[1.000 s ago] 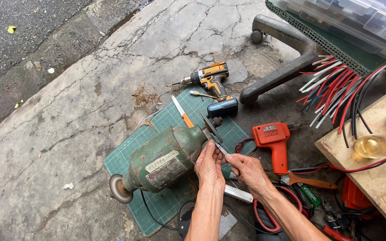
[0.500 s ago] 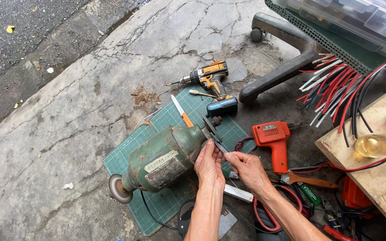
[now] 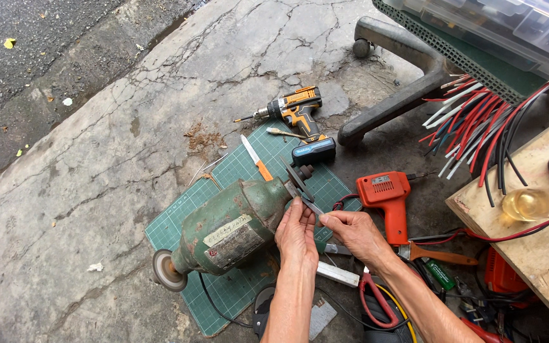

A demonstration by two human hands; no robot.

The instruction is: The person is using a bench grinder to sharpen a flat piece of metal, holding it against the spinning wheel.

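Observation:
A green bench grinder motor [image 3: 230,230] lies on a green cutting mat [image 3: 249,184] on the concrete. My left hand [image 3: 295,232] rests against the motor's right end, fingers curled by the shaft. My right hand [image 3: 356,234] pinches a thin grey metal tool [image 3: 306,202] whose tip touches the motor's end, beside a dark disc [image 3: 297,175] on the shaft. A grinding wheel [image 3: 164,272] sits on the motor's left end.
A yellow cordless drill [image 3: 298,113], an orange-handled knife [image 3: 255,159] and an orange electric drill [image 3: 389,197] lie nearby. Red-handled pliers [image 3: 376,298] and loose tools sit at bottom right. A wooden board [image 3: 541,222] holds a bottle and tape; red and black wires [image 3: 478,127] hang above.
Both hands stay at the motor's right end; my right hand has shifted slightly with the metal tool. Nothing else has moved.

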